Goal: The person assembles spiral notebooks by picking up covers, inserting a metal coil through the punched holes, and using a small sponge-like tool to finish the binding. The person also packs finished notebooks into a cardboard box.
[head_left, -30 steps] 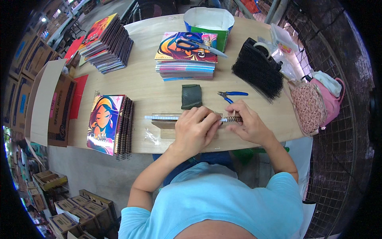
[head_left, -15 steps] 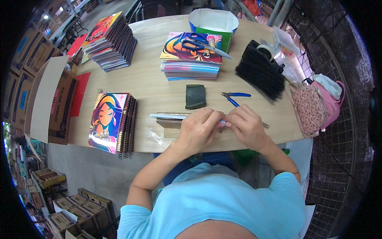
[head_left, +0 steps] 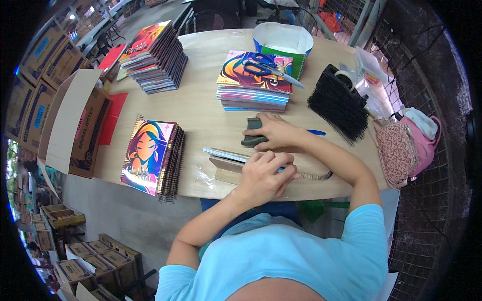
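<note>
Lengthwise near the table's (head_left: 201, 113) front edge, the notebook (head_left: 226, 154) sits gripped in the left hand (head_left: 268, 175), coil (head_left: 315, 176) trailing rightward; just beyond, the right hand (head_left: 277, 132) grasps the green pad (head_left: 252, 124).

Left hand (head_left: 267, 175) curled; right hand (head_left: 274, 131) farther forward, palm down (forearm (head_left: 329, 151) angled leftward).

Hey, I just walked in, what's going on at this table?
A person's left hand steadies a thin stack of pages, with a coil extending to the right. Their right hand is on a dark green pad. Coil-bound notebooks sit at left; scissors lie on another pile further back.
</note>
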Demonstrator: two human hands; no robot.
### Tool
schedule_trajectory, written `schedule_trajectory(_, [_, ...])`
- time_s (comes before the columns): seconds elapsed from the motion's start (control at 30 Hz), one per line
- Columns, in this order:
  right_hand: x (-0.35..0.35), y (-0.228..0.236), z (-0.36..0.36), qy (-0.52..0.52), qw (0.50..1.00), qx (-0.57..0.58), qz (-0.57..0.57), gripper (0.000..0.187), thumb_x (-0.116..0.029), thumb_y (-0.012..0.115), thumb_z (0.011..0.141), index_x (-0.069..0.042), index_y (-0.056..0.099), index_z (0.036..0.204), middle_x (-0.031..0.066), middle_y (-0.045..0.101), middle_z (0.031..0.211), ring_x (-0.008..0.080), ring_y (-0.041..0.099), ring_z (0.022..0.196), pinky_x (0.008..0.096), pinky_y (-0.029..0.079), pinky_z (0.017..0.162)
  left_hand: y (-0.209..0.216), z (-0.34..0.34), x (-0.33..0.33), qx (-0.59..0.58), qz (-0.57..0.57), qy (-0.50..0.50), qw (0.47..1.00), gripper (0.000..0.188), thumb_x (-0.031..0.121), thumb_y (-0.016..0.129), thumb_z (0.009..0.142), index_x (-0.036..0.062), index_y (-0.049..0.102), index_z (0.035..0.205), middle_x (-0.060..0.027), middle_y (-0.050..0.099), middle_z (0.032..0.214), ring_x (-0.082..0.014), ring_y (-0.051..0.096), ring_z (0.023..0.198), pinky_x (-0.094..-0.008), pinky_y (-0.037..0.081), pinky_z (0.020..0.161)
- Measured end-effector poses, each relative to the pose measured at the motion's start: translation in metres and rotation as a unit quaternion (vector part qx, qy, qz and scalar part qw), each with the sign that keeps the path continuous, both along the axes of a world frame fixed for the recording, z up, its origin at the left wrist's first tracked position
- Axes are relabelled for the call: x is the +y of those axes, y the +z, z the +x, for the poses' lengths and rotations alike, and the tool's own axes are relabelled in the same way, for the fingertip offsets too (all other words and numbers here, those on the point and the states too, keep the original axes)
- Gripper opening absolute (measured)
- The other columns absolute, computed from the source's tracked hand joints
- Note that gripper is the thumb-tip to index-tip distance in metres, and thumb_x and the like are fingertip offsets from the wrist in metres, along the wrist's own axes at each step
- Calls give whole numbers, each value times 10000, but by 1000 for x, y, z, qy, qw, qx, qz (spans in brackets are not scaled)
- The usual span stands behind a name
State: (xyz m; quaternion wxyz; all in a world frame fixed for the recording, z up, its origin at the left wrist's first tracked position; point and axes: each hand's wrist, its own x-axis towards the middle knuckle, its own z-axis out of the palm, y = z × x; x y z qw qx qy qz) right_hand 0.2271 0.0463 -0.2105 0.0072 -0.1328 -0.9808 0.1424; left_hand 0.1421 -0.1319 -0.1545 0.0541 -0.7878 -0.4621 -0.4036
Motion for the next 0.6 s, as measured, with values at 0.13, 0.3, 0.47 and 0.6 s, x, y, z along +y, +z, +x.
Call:
schedule_trajectory(0.13, [0,49,44,-49,981,42,-181,458,-472,546,906,-259,600,1309,228,524,1129,356,504,1102,396,402,961,17,-5,-2,-28,-18,15,999,215,342,687,798,152,669,897,13,617,975,-215,585,828,-391,431,751])
schedule_trajectory(0.3, [-13,73,100,123,803,157,-562,493,-420,507,931,-91,613,1281,169,589,1014,300,551,1012,371,405,913,13,-30,-7,-6,-70,57,996,176,217,758,735,137,645,843,-3,584,809,-210,561,762,-368,389,751])
schedule_trajectory(0.47, [-17,94,111,58,906,138,-395,527,-471,506,916,-42,673,1173,181,616,967,287,597,892,381,457,807,11,-29,-7,-20,-63,52,996,173,196,764,728,136,650,843,-1,594,810,-206,563,742,-350,398,729])
schedule_trajectory(0.6, [-25,90,103,-66,984,-23,-161,497,-496,520,907,-120,684,1188,193,601,924,287,599,881,378,468,770,13,-30,-4,-38,-62,43,996,187,186,774,722,129,651,850,-2,604,809,-207,572,750,-347,401,732])
